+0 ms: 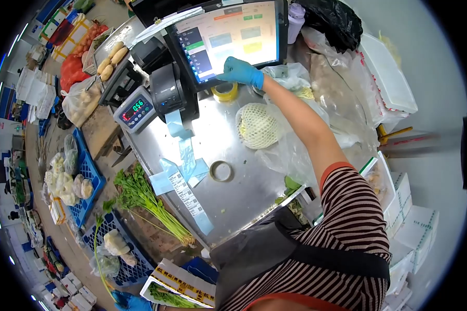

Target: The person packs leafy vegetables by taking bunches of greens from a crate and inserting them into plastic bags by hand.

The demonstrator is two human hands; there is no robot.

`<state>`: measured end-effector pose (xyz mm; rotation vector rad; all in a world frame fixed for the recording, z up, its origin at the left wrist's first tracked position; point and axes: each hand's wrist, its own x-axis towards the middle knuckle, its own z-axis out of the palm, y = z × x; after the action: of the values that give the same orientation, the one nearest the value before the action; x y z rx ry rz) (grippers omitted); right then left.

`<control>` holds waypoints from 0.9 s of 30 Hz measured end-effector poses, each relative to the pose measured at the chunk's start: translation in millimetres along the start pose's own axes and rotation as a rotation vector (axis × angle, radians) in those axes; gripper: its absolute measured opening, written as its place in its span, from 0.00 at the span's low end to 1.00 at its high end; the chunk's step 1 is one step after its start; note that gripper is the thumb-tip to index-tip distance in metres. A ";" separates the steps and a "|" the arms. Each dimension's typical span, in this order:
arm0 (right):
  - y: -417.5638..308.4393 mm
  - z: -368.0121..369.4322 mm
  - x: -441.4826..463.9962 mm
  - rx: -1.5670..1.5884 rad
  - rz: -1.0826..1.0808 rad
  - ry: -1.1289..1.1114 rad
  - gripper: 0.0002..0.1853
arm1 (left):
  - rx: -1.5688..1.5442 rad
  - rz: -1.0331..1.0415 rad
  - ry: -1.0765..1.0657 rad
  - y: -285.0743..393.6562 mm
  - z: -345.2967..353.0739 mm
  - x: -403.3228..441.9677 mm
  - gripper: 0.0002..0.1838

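Note:
My right hand, in a blue glove, is at the lower part of the lit screen, fingers curled with nothing visible in them. Low at the left edge of view, my gloved left hand is closed on a long thin green stalk with a leafy top. A bunch of leafy celery lies beside the metal counter. On the counter are a white foam-netted vegetable, a tape roll and a strip of printed labels.
A scale reading 0.56 and a black printer stand below the screen's left side. Yellow tape lies under the screen. Plastic bags cover the counter's right side. Blue crates and an open box are left and below.

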<state>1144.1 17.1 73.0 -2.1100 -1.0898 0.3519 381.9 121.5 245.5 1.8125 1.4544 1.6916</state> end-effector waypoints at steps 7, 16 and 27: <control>-3.5 -15.4 16.0 0.040 0.061 -0.109 0.27 | 0.328 0.025 -0.042 -3.8 -6.4 -0.4 0.08; 0.9 22.0 -6.4 -0.079 -0.019 -0.257 0.29 | 0.325 0.086 0.031 -39.2 -29.0 -0.6 0.09; -38.9 63.3 -20.9 0.154 -0.111 -0.338 0.22 | 0.746 -0.078 -0.142 -10.1 -39.6 -9.3 0.16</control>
<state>1074.8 45.5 54.5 -1.8870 -1.3200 0.7344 344.7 102.4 243.6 2.1047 2.2420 1.0054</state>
